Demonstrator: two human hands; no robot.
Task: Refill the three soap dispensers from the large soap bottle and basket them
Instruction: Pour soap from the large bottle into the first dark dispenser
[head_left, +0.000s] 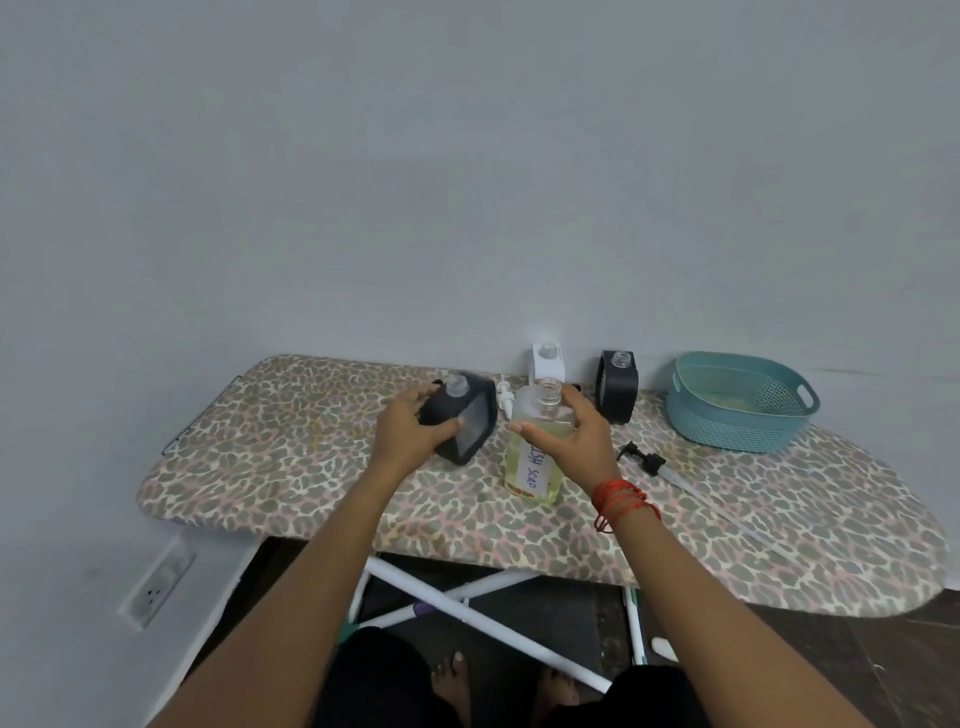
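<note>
yellow soap fills the lower part of the large soap bottle (530, 470), which stands upright and uncapped on the leopard-print board (270, 441). the right hand (576, 436) grips it, fingers curled round its shoulder. just left of those fingers, the left hand (415, 428) wraps the tilted black dispenser (467, 415), whose bare neck sits above the fingertips.

a white pump (504, 397) lies between the two sets of fingers. beyond the right fingertips stand a white dispenser (545, 361) and a second black dispenser (618, 387), both with open necks. a black pump (644, 460) with its long tube lies just right of the right wrist. the teal basket (727, 421) sits well to the right of the fingers, with no dispenser in it.

this looks like an early stage: the pumps seem to be off and the first pour is being set up. whether any dispenser holds soap cannot be told. pouring, re-capping and basketing are all left to do.
</note>
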